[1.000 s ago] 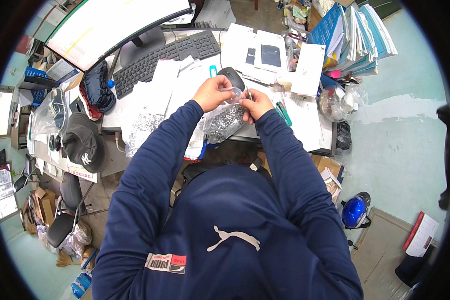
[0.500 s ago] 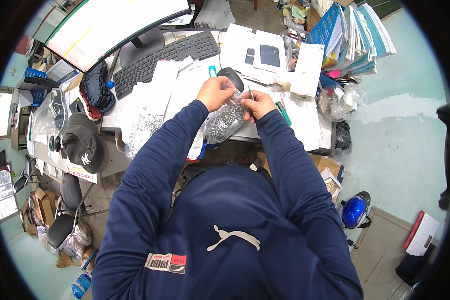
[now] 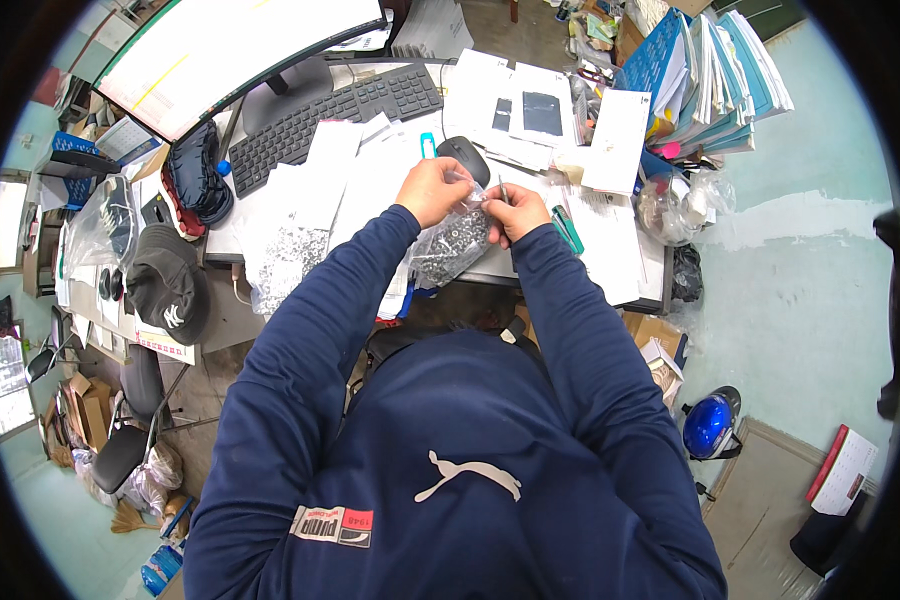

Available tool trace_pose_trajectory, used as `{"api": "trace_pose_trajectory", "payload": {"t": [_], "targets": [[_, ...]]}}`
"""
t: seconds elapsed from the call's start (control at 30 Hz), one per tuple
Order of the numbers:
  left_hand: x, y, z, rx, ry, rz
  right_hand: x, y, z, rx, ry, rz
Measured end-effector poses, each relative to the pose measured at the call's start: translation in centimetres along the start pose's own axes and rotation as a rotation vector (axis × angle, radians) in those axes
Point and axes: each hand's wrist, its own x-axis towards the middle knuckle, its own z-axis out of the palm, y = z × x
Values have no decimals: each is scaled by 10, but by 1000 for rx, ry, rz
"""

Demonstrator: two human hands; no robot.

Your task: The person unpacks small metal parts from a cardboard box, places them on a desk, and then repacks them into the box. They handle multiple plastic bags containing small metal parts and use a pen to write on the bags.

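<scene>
Plastic bag [image 3: 450,248], top between left hand [image 3: 431,192] and right hand [image 3: 520,213]

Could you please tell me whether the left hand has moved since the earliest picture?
Yes, slightly: judged against the black computer keyboard, the left hand has shifted a little to the right.

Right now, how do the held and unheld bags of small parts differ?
The held bag is pinched by fingers; the unheld bag rests on the desk to its left. The held bag's contents look darker, the unheld bag's paler. Both are clear plastic with small parts.
</scene>
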Motion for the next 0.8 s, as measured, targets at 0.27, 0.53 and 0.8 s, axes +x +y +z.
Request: {"api": "trace_pose_trajectory", "payload": {"t": [0.27, 0.53, 0.8], "targets": [[-2, -7, 2, -68, 47, 78, -3, -1, 3, 24, 25, -15], [-1, -10, 5, -41, 103, 190, -5, -4, 8, 51, 35, -49], [-7, -10, 9, 53, 91, 97, -7, 0, 17, 96, 46, -66]]}}
